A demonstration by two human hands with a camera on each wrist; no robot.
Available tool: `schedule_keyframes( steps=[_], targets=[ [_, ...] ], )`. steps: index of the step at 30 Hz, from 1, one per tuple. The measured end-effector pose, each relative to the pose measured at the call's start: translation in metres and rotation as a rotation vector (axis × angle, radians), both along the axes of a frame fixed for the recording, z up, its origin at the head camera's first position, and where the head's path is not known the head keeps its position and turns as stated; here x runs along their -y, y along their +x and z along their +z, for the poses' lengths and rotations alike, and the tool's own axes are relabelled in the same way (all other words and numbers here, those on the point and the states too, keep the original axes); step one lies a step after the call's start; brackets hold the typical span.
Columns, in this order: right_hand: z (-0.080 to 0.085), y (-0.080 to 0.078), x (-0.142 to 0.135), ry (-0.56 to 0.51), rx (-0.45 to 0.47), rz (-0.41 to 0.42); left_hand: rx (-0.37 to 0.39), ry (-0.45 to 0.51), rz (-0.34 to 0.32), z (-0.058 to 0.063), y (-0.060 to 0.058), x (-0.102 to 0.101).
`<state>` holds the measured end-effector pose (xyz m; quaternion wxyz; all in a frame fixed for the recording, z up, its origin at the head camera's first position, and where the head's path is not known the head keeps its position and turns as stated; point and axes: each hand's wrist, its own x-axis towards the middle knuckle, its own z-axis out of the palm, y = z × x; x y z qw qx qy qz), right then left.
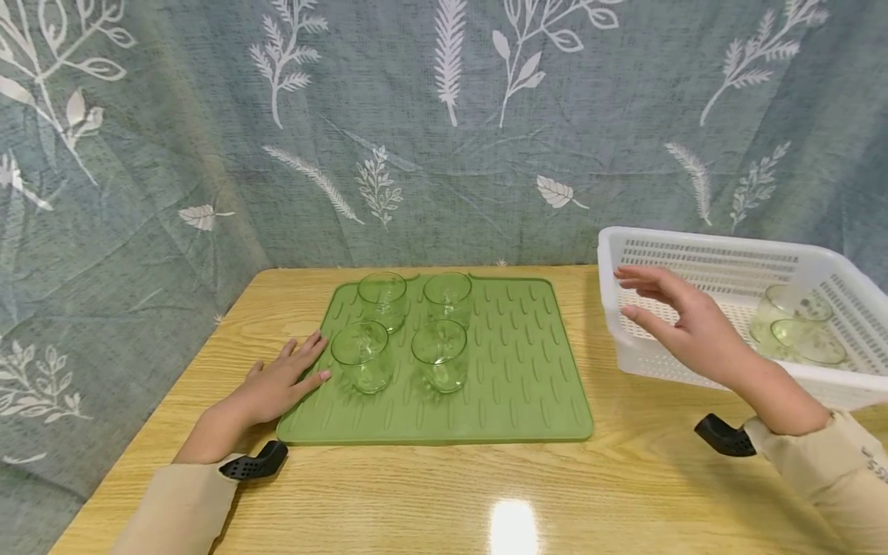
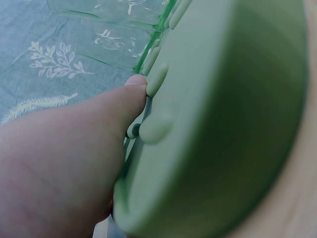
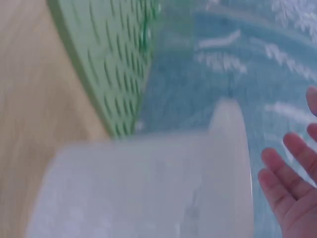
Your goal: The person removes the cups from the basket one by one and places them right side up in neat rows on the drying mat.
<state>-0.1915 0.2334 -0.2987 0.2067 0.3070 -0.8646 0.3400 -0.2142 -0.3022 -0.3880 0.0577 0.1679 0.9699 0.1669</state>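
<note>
Two rows of green-tinted glass cups stand upright on a green ridged drying mat: a front left cup, a front right cup, a back left cup and a back right cup. My left hand lies with fingers spread at the mat's left edge, its thumb on the mat beside the front left cup. Above the left part of a white plastic basket, my right hand hovers with relaxed fingers, holding nothing. Two more glass cups sit inside the basket's right side.
The wooden table carries the mat and the basket, with a strip of wood between them. A blue-grey curtain with white leaf prints hangs behind and at the left. Black wrist devices are worn at both sleeves.
</note>
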Motion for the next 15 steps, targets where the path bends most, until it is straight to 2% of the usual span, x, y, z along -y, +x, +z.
schedule_keyframes(
  steps=[4,10,15],
  targets=[
    [0.006,-0.001,-0.018,0.083,-0.041,-0.1,0.003,0.01,0.004,-0.001,0.002,0.001],
    [0.007,0.001,-0.045,0.133,0.01,-0.205,-0.002,0.015,0.001,-0.001,0.002,0.001],
    [-0.003,-0.001,-0.07,0.163,0.045,-0.319,-0.014,0.004,-0.003,0.0,0.001,0.001]
  ],
)
